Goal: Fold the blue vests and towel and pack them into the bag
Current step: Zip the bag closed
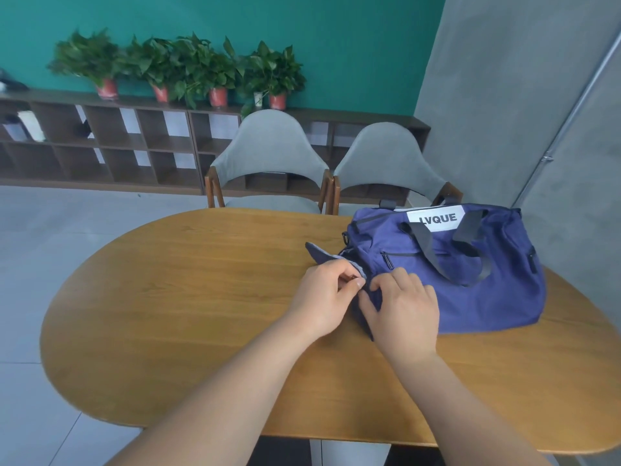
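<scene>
From where I stand, the job looks close to its end, though that is my guess. No loose vests or towel lie anywhere on the counter (184, 297), so I take them to be folded and inside the bag (470, 284); its inside is hidden from me, so I cannot confirm it. What seems left is tucking in the last bit and closing the end. Both hands meet at the bag's near end. The left hand (327, 290) has its fingers curled, thumb and forefinger pinching a blue cloth (322, 255) with a grey edge that pokes out just beyond its knuckles. I cannot tell whether that is a towel corner or part of the bag itself. The right hand (403, 307), touching the left at the fingertips, is bent over the bag's end and appears to grip a fold of its fabric between thumb and fingers. The bag stretches away from the right hand, lying on the counter. It is soft, dark blue, and slumped rather than bulging, with black straps draped across it and a white label on top.
</scene>
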Demonstrator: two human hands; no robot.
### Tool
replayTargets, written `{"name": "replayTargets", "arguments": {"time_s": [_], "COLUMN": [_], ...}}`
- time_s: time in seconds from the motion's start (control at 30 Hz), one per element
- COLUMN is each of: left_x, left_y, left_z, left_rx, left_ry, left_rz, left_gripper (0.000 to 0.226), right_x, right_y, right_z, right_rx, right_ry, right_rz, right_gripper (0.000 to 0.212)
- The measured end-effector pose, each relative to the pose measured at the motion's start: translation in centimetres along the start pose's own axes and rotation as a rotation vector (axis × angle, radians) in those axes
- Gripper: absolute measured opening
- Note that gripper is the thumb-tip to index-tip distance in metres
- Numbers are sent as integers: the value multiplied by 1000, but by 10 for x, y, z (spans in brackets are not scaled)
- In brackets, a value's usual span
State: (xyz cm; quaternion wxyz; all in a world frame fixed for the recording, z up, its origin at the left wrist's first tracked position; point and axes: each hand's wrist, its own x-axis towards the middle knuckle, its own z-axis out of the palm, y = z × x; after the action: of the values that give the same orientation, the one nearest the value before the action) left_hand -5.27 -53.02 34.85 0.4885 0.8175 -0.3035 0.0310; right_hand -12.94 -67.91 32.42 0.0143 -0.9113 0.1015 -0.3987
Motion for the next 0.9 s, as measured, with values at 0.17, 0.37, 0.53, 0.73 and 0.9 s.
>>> {"name": "replayTargets", "arguments": {"time_s": [0.17,0.37,0.53,0.73,0.9], "left_x": [8,29,34,36,37], "left_y": [3,-3,-4,2,-3], "left_z": [0,-1,2,-1,-3], "left_rx": [26,-86,-139,-198,-191], "left_ry": [81,165,128,104,113], "left_rz": [-22,-153,-168,-185,-182], "left_gripper": [7,12,8,8,9], "right_x": [-1,-13,-5,47,60], "right_y": [2,6,3,-9,-16], "right_z": [-8,-13,-25,-30,-23], "right_rx": [57,81,96,-72,-151], "right_ry": [24,22,-18,-82,-160], "right_rz": [12,-33,-21,-95,-105], "right_gripper": [21,22,24,31,30]}}
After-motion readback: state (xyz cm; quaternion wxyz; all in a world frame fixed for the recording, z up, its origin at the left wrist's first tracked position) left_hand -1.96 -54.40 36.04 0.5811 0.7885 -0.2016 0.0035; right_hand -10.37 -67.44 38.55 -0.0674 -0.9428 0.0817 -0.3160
